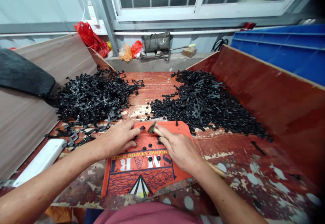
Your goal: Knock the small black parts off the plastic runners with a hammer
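Observation:
My left hand (120, 137) lies on the upper left corner of an orange printed board (142, 170), fingers curled down onto a small black plastic piece (135, 138). My right hand (179, 147) is closed round a wooden-handled tool (153, 128) whose metal head points at the board's top edge; its handle sticks out behind my wrist. Several small black round parts (149, 146) lie loose on the board between my hands.
A heap of black plastic runner frames (91, 97) lies at the left, a heap of small black parts (203, 104) at the right, both on a worn red wooden tray (254, 163) with raised sides. A white bar (40, 161) rests at the left edge. Blue crate (284, 49) beyond.

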Demonstrator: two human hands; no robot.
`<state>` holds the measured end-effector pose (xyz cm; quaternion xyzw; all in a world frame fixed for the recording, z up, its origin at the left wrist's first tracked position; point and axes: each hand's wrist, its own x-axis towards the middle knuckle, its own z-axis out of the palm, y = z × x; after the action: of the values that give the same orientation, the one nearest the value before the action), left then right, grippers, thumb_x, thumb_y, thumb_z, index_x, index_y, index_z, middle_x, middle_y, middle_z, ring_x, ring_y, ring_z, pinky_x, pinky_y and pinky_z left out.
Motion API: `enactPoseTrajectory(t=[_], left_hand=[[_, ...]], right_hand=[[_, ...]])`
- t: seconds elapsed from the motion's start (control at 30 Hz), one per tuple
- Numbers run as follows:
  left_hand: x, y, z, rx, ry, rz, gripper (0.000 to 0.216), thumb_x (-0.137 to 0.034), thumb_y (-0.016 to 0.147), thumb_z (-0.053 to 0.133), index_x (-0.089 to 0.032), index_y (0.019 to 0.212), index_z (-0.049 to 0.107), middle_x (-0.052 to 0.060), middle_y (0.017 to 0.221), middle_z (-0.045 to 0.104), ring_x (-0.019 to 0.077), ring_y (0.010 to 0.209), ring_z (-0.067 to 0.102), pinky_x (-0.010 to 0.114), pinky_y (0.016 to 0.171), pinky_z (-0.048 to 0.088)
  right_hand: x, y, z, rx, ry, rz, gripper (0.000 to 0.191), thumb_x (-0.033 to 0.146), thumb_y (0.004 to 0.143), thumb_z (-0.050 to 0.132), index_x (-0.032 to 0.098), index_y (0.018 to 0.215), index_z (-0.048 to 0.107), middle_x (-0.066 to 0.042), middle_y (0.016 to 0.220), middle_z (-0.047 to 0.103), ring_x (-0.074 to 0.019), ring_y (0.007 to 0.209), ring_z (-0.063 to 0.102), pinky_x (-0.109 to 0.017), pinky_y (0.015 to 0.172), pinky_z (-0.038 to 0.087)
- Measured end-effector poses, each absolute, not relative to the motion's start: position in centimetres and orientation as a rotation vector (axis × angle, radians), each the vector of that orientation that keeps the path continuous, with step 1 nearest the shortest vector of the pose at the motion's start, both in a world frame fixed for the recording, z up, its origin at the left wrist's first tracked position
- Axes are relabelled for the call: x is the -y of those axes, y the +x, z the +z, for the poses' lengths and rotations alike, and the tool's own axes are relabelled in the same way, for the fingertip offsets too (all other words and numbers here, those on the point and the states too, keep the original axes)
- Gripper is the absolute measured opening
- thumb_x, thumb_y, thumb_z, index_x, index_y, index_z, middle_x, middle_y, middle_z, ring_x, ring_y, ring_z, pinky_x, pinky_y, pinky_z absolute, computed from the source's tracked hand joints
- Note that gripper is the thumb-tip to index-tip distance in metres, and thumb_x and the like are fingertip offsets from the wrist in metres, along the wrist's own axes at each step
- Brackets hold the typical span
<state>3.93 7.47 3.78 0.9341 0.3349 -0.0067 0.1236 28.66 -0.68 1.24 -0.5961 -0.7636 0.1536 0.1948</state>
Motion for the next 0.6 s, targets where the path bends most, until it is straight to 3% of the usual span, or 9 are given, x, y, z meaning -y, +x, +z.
enactPoseTrajectory(t=[0.13, 0.3, 0.43, 0.53, 0.6], left_hand=[[-6.2, 4.8, 4.6, -1.121, 2.228, 0.334, 0.014, -0.030, 0.084, 0.056, -0.022, 0.094, 0.061, 0.003, 0.097, 0.061, 0.0197, 0.091, 0.056, 0.031, 0.083, 0.044], [-4.3, 7.1, 2.4, -1.113, 1.453, 0.506, 0.018, -0.035, 0.079, 0.062, -0.020, 0.084, 0.055, -0.003, 0.072, 0.056, 0.0122, 0.064, 0.051, 0.023, 0.060, 0.041], [-3.2, 7.8, 1.4, -1.110, 1.210, 0.632, 0.032, -0.040, 0.077, 0.068, -0.022, 0.102, 0.057, -0.005, 0.068, 0.051, 0.0080, 0.057, 0.047, 0.018, 0.053, 0.034], [-2.7, 8.1, 1.2, -1.073, 1.133, 0.675, 0.050, -0.041, 0.078, 0.070, -0.027, 0.121, 0.049, -0.008, 0.064, 0.046, 0.0055, 0.047, 0.037, 0.016, 0.045, 0.027], [-2.5, 8.3, 1.0, -1.057, 1.120, 0.699, 0.055, -0.041, 0.077, 0.071, -0.028, 0.124, 0.045, -0.008, 0.066, 0.051, 0.0053, 0.046, 0.036, 0.016, 0.043, 0.025]], right_hand=[[1.5, 30.1, 1.3, 1.961, -1.658, 0.468, 0.043, 0.029, 0.100, 0.041, 0.037, 0.142, 0.045, 0.001, 0.121, 0.070, -0.0205, 0.099, 0.070, -0.035, 0.084, 0.056], [2.9, 30.8, 1.2, 1.969, -1.649, 0.604, 0.042, 0.029, 0.100, 0.041, 0.039, 0.140, 0.047, 0.002, 0.124, 0.068, -0.0207, 0.103, 0.068, -0.038, 0.090, 0.054], [3.5, 29.9, 1.5, 1.831, -1.581, 0.766, 0.041, 0.026, 0.099, 0.041, 0.036, 0.136, 0.052, 0.001, 0.125, 0.067, -0.0195, 0.105, 0.067, -0.035, 0.091, 0.052], [3.4, 28.9, 1.9, 1.701, -1.493, 0.872, 0.035, 0.023, 0.096, 0.046, 0.032, 0.126, 0.060, 0.002, 0.112, 0.072, -0.0174, 0.097, 0.068, -0.029, 0.083, 0.052], [3.2, 28.4, 2.1, 1.657, -1.439, 0.910, 0.029, 0.021, 0.093, 0.048, 0.030, 0.116, 0.064, 0.002, 0.102, 0.073, -0.0162, 0.088, 0.068, -0.026, 0.076, 0.052]])
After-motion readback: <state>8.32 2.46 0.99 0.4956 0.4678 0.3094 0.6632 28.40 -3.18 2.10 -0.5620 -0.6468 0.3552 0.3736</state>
